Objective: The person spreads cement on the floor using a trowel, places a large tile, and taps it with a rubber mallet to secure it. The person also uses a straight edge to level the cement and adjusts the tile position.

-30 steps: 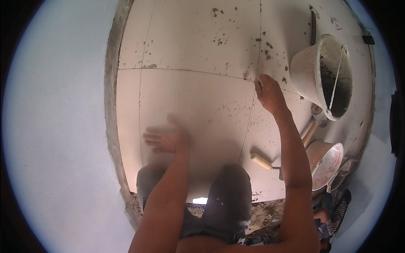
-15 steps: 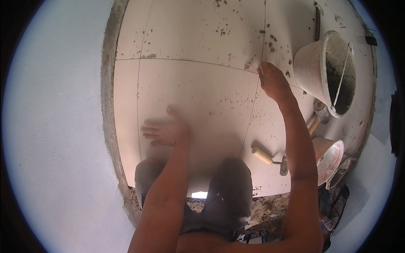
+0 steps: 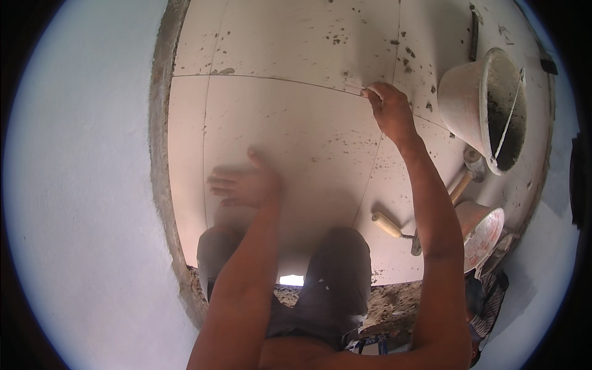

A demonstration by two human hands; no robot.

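Note:
Pale floor tiles [image 3: 283, 123] spotted with grey mortar lie under me, thin dark joints running between them. My left hand [image 3: 246, 184] rests open on the near tile, fingers spread to the left, slightly blurred. Farther out, my right hand [image 3: 390, 106] is closed in a pinch at the cross joint [image 3: 320, 89]. A small pale, thin piece [image 3: 356, 86] shows at its fingertips, too blurred to name. Right of my knees lies a trowel [image 3: 387, 224] with a wooden handle, its blade partly behind my right forearm.
A mortar-stained bucket [image 3: 465, 92] with a rope-like handle tilts at the right. Near it are a wooden-handled hammer [image 3: 473, 163] and a smaller bucket [image 3: 484, 237]. A wall [image 3: 92, 185] rises at the left; rough rubble [image 3: 394, 305] borders the tiles' near edge. A person's striped sleeve [image 3: 493, 296] shows at lower right.
My right hand has moved a little left along the joint with the pale piece. My left hand stays spread on the tile. The whole view has shifted slightly.

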